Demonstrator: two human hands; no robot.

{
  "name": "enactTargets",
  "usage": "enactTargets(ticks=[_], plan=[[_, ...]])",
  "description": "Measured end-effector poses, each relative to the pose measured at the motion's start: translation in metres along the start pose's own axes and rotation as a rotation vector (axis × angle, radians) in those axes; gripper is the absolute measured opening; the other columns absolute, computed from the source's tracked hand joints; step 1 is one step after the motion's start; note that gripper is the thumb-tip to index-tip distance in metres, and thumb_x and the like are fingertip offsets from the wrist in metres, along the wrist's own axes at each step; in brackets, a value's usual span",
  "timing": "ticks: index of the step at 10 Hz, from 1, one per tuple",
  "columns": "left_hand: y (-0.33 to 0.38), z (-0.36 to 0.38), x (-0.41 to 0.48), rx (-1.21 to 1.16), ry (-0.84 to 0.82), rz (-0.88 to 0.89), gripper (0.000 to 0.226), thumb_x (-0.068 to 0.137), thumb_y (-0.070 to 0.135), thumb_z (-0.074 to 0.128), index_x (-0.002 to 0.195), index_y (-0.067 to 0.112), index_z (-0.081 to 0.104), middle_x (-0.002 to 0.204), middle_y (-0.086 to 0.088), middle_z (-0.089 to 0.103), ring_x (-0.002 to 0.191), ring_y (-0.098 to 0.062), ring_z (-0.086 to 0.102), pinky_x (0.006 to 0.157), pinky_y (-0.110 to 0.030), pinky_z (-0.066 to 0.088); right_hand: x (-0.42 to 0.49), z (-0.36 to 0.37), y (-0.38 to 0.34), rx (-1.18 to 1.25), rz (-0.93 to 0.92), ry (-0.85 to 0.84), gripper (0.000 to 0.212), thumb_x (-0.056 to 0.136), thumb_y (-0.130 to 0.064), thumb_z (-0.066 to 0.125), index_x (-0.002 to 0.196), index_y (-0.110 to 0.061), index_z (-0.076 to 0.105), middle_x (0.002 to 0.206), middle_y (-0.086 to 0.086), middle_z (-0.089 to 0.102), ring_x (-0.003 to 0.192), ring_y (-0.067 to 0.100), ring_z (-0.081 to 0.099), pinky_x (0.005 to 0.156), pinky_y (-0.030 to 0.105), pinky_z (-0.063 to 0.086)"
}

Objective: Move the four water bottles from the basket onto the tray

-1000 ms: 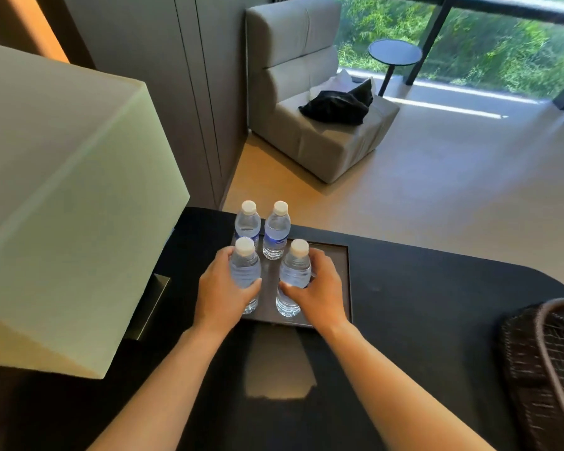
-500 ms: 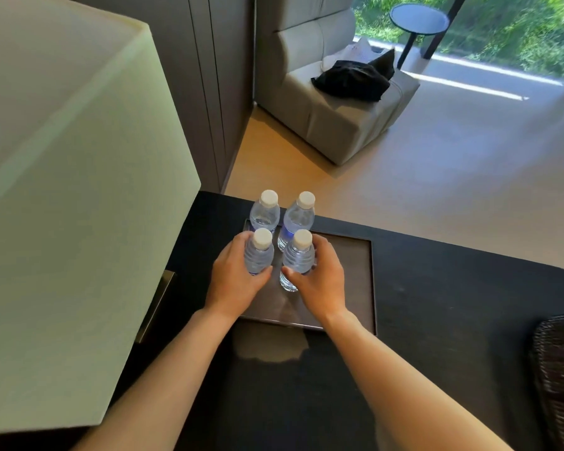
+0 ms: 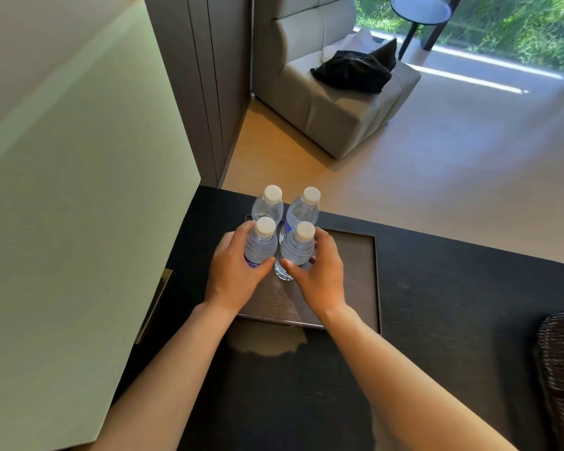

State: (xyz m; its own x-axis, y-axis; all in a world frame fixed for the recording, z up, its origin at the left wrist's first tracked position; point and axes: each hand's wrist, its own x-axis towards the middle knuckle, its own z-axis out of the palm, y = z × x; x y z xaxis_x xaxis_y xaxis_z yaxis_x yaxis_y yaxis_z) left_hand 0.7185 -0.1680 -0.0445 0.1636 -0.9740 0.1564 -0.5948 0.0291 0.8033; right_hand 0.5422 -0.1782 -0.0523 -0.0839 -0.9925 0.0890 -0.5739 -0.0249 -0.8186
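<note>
Several clear water bottles with white caps stand upright in a tight square at the left end of the dark rectangular tray (image 3: 349, 275). My left hand (image 3: 233, 275) is wrapped around the near left bottle (image 3: 260, 245). My right hand (image 3: 318, 275) grips the near right bottle (image 3: 297, 249). Behind them stand the far left bottle (image 3: 268, 205) and the far right bottle (image 3: 302, 208), untouched. The bases of the near bottles are partly hidden by my fingers. The dark woven basket (image 3: 562, 369) sits at the table's right edge, mostly cut off by the frame.
A large cream lampshade (image 3: 72, 196) fills the left side, close to my left arm. The tray lies on a black table (image 3: 453, 320) with a rounded far right corner. Beyond it are a grey armchair (image 3: 332, 102) and a round side table (image 3: 419, 9).
The two near bottles have slid back toward the far pair, so the group is tighter. My hands stay on them. The view has tilted down and shifted left.
</note>
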Motion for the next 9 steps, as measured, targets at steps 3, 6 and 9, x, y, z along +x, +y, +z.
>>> enactTargets(ticks=[3, 6, 9], plan=[[-0.001, 0.004, 0.008, -0.015, -0.008, 0.019, 0.075, 0.076, 0.034, 0.087, 0.14, 0.033, 0.048, 0.131, 0.002, 0.06, 0.115, -0.003, 0.051, 0.086, -0.005, 0.033, -0.002, 0.0, -0.005, -0.008, -0.001, 0.027, 0.077, 0.079, -0.034, 0.09, 0.14, -0.034, 0.045, 0.139, -0.007, 0.057, 0.125, 0.008, 0.057, 0.104, 0.034, 0.055], [0.0, 0.006, 0.01, -0.022, -0.023, -0.008, 0.081, 0.074, 0.037, 0.088, 0.142, 0.035, 0.044, 0.134, 0.003, 0.058, 0.116, -0.004, 0.05, 0.088, -0.009, 0.034, -0.005, 0.002, -0.008, -0.015, 0.027, 0.038, 0.081, 0.079, -0.033, 0.09, 0.146, -0.03, 0.044, 0.144, -0.005, 0.056, 0.131, 0.013, 0.057, 0.106, 0.045, 0.055], [-0.002, -0.015, -0.018, 0.001, -0.013, -0.147, 0.099, 0.073, 0.037, 0.088, 0.154, 0.024, 0.032, 0.143, -0.008, 0.051, 0.129, -0.02, 0.053, 0.094, -0.027, 0.046, -0.032, -0.009, -0.008, -0.005, 0.148, -0.003, 0.101, 0.077, -0.039, 0.09, 0.158, -0.03, 0.03, 0.155, -0.004, 0.048, 0.138, 0.012, 0.052, 0.109, 0.036, 0.048]])
